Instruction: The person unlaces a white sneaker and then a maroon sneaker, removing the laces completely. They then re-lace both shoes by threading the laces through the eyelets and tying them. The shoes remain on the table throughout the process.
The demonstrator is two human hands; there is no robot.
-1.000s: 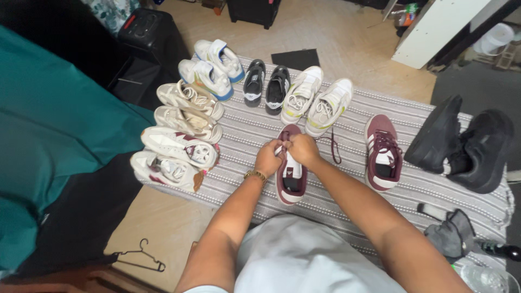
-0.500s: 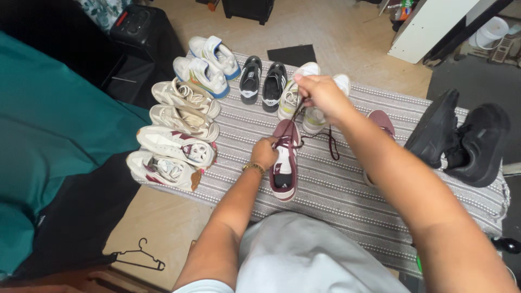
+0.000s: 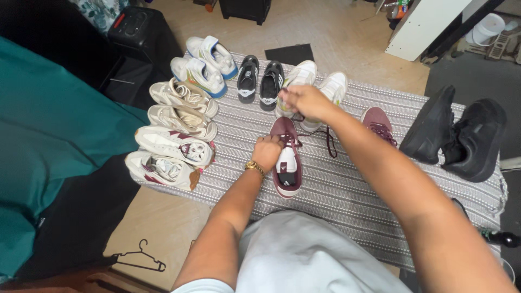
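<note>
Item: maroon shoe (image 3: pixel 286 163) with white tongue, lying toe-away on the striped rug (image 3: pixel 347 190), near the rug's middle, slightly toward the person.

Left hand (image 3: pixel 267 152): clenched against the shoe's left side by the lace area, steadying it; gold watch (image 3: pixel 254 167) at the wrist.

Right hand (image 3: pixel 304 101): raised above the shoe, fingers pinched on a dark lace (image 3: pixel 317 133) that runs down to the shoe and loops onto the rug just right of it.

Surroundings, left to right:
- Four cream and white shoes (image 3: pixel 176 138) stacked in a column along the rug's left edge, the nearest pair overhanging onto bare floor.
- White and blue pair (image 3: pixel 205 64) at the far left corner.
- Black pair (image 3: pixel 260 80) at the far edge.
- White pair (image 3: pixel 317 84) beside it, partly behind the right hand.
- Second maroon shoe (image 3: pixel 380 123), right of the forearm, well apart from the first.
- Black boots (image 3: pixel 456 133) at the right edge.

Open room: bare rug on both sides of the held shoe and toward the near edge. Wire hanger (image 3: pixel 138 259) on the floor off the near-left corner. Teal fabric (image 3: pixel 49 163) borders the left side.
</note>
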